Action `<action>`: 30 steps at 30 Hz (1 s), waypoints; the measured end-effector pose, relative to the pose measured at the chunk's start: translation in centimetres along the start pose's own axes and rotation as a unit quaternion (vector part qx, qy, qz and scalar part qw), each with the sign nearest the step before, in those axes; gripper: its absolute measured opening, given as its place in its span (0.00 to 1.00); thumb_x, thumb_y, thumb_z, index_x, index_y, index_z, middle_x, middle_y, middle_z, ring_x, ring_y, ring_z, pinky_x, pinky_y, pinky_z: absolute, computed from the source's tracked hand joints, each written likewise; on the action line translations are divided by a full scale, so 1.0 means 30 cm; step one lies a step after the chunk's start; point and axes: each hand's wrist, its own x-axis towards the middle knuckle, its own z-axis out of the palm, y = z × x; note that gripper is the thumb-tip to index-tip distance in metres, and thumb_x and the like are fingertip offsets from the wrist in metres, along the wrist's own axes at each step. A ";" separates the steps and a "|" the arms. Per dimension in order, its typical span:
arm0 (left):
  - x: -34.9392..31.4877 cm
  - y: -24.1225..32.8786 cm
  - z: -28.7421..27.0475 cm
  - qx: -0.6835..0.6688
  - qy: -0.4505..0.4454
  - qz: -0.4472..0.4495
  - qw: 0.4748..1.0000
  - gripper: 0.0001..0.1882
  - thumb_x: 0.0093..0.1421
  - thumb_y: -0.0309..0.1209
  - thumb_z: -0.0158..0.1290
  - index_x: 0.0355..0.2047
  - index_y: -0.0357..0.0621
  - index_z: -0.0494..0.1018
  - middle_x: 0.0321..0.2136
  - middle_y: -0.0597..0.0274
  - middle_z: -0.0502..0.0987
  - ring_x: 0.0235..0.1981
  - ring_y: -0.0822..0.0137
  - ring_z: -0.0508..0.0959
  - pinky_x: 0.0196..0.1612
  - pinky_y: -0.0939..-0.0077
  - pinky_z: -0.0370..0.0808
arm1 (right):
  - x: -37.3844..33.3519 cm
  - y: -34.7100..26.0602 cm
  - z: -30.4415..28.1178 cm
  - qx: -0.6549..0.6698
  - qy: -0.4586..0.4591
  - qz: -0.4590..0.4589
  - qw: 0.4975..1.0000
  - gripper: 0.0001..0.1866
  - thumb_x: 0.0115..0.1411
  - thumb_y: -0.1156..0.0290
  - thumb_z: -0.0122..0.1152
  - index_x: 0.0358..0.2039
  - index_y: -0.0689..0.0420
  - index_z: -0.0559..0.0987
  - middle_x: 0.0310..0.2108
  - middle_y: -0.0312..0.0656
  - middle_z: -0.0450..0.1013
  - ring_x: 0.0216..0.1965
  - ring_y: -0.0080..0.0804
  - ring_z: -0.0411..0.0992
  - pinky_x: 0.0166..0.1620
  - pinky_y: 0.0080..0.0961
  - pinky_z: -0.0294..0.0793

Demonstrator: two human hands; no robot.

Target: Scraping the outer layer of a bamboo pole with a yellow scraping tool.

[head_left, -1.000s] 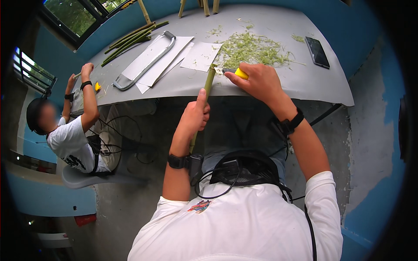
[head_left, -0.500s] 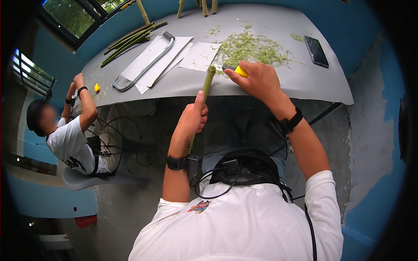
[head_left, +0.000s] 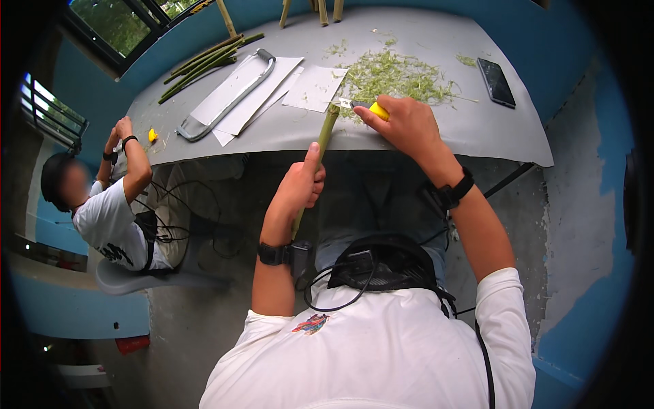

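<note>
My left hand (head_left: 304,180) is wrapped round a green bamboo stick (head_left: 327,129), its thumb lying along the side. The stick slants up and away from me, its far end at the near edge of the table. In my right hand (head_left: 409,126) is a yellow-handled utility knife (head_left: 361,105), gripped with the blade pointing left. Its blade lies close to the stick's far end; whether they touch I cannot tell. Just beyond the knife spreads a pile of thin green shavings (head_left: 395,76).
On the grey table (head_left: 470,129) lie a hacksaw (head_left: 235,102), white paper sheets (head_left: 317,87), several green bamboo sticks (head_left: 204,65) and a phone (head_left: 496,82). A seated person (head_left: 112,211) works at the left, near a small yellow object (head_left: 152,135). Bamboo legs (head_left: 322,12) stand at the back.
The knife blade has shifted slightly up and away from the top of the stick, so more of the blade shows. My left hand keeps its hold almost unmoved.
</note>
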 end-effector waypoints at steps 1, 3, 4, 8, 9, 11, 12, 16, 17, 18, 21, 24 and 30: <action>-0.002 0.001 -0.001 0.000 0.003 -0.005 1.000 0.39 0.77 0.77 0.39 0.26 0.56 0.60 0.18 0.79 0.55 0.15 0.82 0.53 0.19 0.80 0.50 | 0.002 0.000 -0.001 0.006 0.003 0.004 1.000 0.36 0.70 0.32 0.66 0.23 0.54 0.83 0.18 0.49 0.78 0.22 0.55 0.81 0.28 0.49 0.79; -0.004 0.002 -0.003 0.000 -0.006 0.004 1.000 0.39 0.77 0.77 0.39 0.26 0.56 0.60 0.18 0.79 0.55 0.15 0.82 0.52 0.19 0.80 0.49 | -0.002 0.000 -0.014 0.018 -0.015 -0.014 1.000 0.36 0.70 0.31 0.66 0.23 0.54 0.82 0.18 0.49 0.77 0.22 0.55 0.81 0.28 0.49 0.79; -0.004 0.002 -0.004 0.000 -0.010 0.009 1.000 0.40 0.77 0.77 0.39 0.25 0.56 0.60 0.18 0.79 0.55 0.15 0.83 0.52 0.19 0.80 0.49 | -0.003 -0.001 -0.022 0.024 -0.025 -0.022 0.999 0.36 0.70 0.31 0.66 0.23 0.54 0.82 0.18 0.49 0.77 0.22 0.55 0.81 0.28 0.48 0.79; -0.003 0.004 -0.013 -0.001 -0.017 -0.003 1.000 0.40 0.77 0.77 0.39 0.25 0.55 0.60 0.18 0.80 0.55 0.15 0.82 0.53 0.19 0.80 0.50 | 0.006 -0.014 -0.041 0.032 -0.056 -0.020 0.998 0.37 0.70 0.31 0.66 0.22 0.54 0.82 0.17 0.49 0.77 0.22 0.55 0.80 0.28 0.48 0.79; -0.006 0.008 -0.011 0.000 -0.017 -0.003 1.000 0.40 0.77 0.77 0.39 0.25 0.55 0.60 0.18 0.80 0.55 0.15 0.83 0.53 0.19 0.80 0.50 | 0.007 -0.013 -0.042 0.031 -0.053 -0.019 0.998 0.37 0.70 0.31 0.66 0.22 0.54 0.81 0.17 0.49 0.76 0.22 0.55 0.80 0.28 0.48 0.79; -0.006 0.007 -0.012 0.004 -0.016 -0.001 1.000 0.40 0.77 0.77 0.39 0.25 0.55 0.60 0.18 0.79 0.55 0.15 0.83 0.53 0.18 0.80 0.50 | 0.004 -0.008 -0.035 0.021 -0.036 -0.012 0.999 0.36 0.70 0.33 0.67 0.22 0.55 0.80 0.17 0.49 0.76 0.22 0.55 0.79 0.28 0.49 0.77; -0.003 0.006 -0.014 0.006 -0.015 0.000 1.000 0.40 0.76 0.77 0.39 0.25 0.55 0.60 0.18 0.79 0.55 0.15 0.83 0.53 0.18 0.81 0.50 | 0.000 -0.003 -0.021 0.013 -0.022 -0.007 1.000 0.35 0.71 0.34 0.68 0.22 0.55 0.79 0.17 0.49 0.75 0.22 0.55 0.79 0.28 0.49 0.76; -0.003 0.003 -0.014 -0.006 -0.017 -0.015 1.000 0.40 0.76 0.77 0.39 0.25 0.55 0.60 0.18 0.79 0.56 0.15 0.83 0.53 0.18 0.81 0.50 | -0.004 0.016 0.004 -0.001 0.009 -0.002 1.000 0.37 0.70 0.31 0.65 0.22 0.54 0.81 0.17 0.48 0.77 0.22 0.54 0.80 0.29 0.49 0.79; -0.003 -0.002 -0.016 -0.005 -0.017 -0.013 1.000 0.40 0.76 0.77 0.39 0.25 0.55 0.60 0.18 0.79 0.56 0.15 0.83 0.53 0.18 0.80 0.50 | -0.002 0.007 -0.007 0.012 -0.009 -0.010 1.000 0.37 0.70 0.31 0.65 0.22 0.54 0.81 0.17 0.48 0.77 0.23 0.54 0.80 0.29 0.49 0.79; -0.003 -0.006 -0.020 -0.004 -0.017 -0.011 1.000 0.40 0.76 0.77 0.39 0.25 0.55 0.60 0.18 0.79 0.56 0.15 0.83 0.53 0.18 0.80 0.50 | -0.003 -0.002 -0.023 0.026 -0.026 -0.018 0.999 0.37 0.70 0.31 0.65 0.22 0.54 0.81 0.17 0.48 0.77 0.23 0.54 0.81 0.29 0.49 0.79; -0.005 0.000 -0.021 0.002 -0.016 -0.009 1.000 0.40 0.76 0.77 0.39 0.25 0.55 0.59 0.18 0.79 0.56 0.15 0.83 0.53 0.18 0.80 0.50 | 0.003 -0.011 -0.044 0.039 -0.061 -0.025 0.997 0.37 0.70 0.31 0.65 0.22 0.54 0.82 0.17 0.48 0.77 0.23 0.54 0.81 0.29 0.49 0.79; -0.012 0.010 -0.011 0.012 -0.001 -0.003 1.000 0.40 0.76 0.78 0.39 0.25 0.55 0.60 0.18 0.79 0.56 0.15 0.82 0.53 0.18 0.80 0.50 | 0.005 -0.008 -0.039 0.024 -0.055 -0.023 0.998 0.37 0.70 0.31 0.65 0.21 0.54 0.82 0.18 0.48 0.77 0.23 0.53 0.81 0.29 0.49 0.79; -0.003 0.001 -0.018 0.014 -0.005 -0.004 1.000 0.40 0.76 0.78 0.39 0.25 0.55 0.60 0.18 0.78 0.57 0.15 0.82 0.54 0.19 0.80 0.51 | -0.001 0.007 -0.014 0.011 -0.017 -0.004 1.000 0.37 0.69 0.31 0.67 0.21 0.54 0.82 0.17 0.48 0.77 0.23 0.54 0.80 0.29 0.49 0.79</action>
